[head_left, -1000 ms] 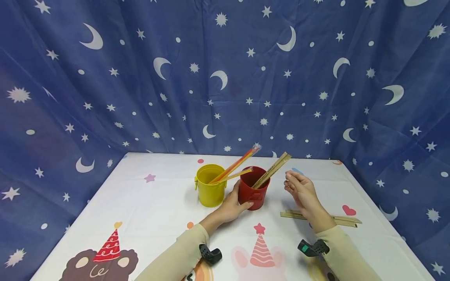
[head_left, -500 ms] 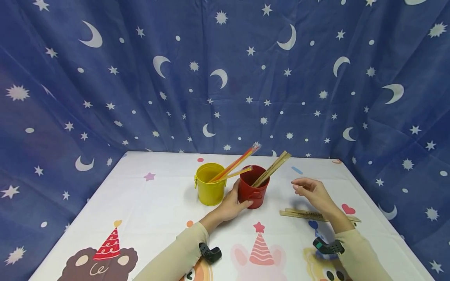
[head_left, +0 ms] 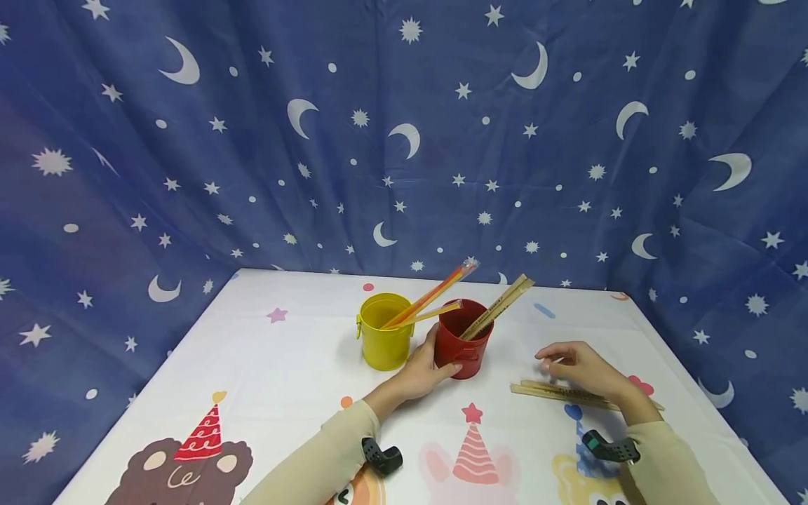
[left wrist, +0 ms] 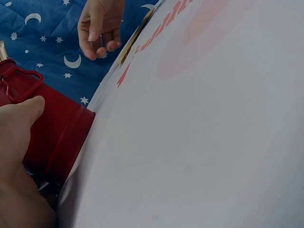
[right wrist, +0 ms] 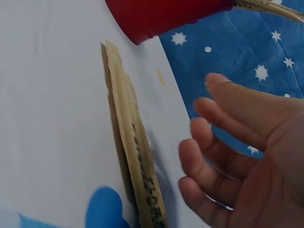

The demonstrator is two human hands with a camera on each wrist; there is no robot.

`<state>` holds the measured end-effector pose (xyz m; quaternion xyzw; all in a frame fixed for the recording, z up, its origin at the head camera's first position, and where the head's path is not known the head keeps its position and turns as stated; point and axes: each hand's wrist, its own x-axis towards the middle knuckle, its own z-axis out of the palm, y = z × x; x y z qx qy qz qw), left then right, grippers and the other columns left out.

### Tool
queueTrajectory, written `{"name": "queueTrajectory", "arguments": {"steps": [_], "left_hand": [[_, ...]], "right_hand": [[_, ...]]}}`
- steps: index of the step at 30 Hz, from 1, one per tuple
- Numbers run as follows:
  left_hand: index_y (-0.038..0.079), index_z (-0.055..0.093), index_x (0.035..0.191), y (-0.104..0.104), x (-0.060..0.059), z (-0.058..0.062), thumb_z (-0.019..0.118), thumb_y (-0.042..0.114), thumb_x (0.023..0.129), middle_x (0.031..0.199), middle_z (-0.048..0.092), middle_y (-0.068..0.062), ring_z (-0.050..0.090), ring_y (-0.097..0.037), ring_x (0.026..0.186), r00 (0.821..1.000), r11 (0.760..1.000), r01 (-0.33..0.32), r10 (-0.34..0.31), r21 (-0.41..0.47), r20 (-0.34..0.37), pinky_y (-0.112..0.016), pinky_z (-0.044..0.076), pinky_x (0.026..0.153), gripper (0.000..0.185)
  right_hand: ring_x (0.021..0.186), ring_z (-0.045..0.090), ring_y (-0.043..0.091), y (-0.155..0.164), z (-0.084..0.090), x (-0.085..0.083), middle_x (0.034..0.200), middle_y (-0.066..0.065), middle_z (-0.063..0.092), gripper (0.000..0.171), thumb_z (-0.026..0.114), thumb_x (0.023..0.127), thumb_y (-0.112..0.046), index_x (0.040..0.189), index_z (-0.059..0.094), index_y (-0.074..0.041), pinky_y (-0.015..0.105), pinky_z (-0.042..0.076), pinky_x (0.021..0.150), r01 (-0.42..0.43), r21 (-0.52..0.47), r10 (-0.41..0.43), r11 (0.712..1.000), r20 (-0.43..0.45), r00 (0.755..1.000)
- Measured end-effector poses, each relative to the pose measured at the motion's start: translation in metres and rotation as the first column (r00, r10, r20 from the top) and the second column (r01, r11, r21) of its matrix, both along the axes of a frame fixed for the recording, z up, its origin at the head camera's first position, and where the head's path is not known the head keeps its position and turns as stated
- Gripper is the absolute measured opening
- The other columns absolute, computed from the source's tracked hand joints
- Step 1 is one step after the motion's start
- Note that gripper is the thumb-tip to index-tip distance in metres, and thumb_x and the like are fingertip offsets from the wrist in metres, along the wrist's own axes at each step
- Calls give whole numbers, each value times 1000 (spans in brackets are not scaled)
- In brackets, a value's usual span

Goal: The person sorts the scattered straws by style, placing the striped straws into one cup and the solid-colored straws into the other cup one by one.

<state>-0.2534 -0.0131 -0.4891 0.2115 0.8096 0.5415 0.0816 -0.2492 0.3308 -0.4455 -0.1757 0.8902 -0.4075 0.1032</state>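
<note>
My left hand holds the small red metal bucket by its side, the thumb across its front near the handle in the left wrist view. Slim sticks in printed brown paper sleeves lean out of this bucket. More of these paper-wrapped sticks lie on the table to the right. Just above them is my right hand, fingers loosely bent with nothing between them; in the right wrist view a gap separates its fingertips from the sticks. Hand and wrist partly cover the sticks' right end in the head view.
Left of the red bucket stands a yellow bucket with orange and yellow straws in clear wrapping, slanting right toward the red rim. A printed white cloth covers the table. Behind hangs a blue star-and-moon curtain.
My right hand has moved away from the red bucket, rightward and down over the sticks on the table. My left hand keeps its hold on the bucket. The head view has shifted slightly.
</note>
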Motion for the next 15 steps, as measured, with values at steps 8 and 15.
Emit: {"name": "queueTrajectory", "arguments": {"steps": [8,15], "left_hand": [[21,8,163,2,1,-5,66,32,96,163,34,-1,34,-23,150,1000,1000,1,-1,8,12,-48,32,125,90],[20,9,163,2,-2,-5,66,32,96,162,35,-1,35,-23,149,1000,1000,9,-9,13,-13,-48,32,125,89]], "right_hand": [[85,59,1,22,-10,1,106,16,72,26,69,95,-12,114,71,4,18,51,74,-59,8,58,998,60,997],[89,61,0,33,-11,1,108,18,74,28,70,94,-11,114,71,9,17,52,76,-114,-45,118,992,97,988]]}}
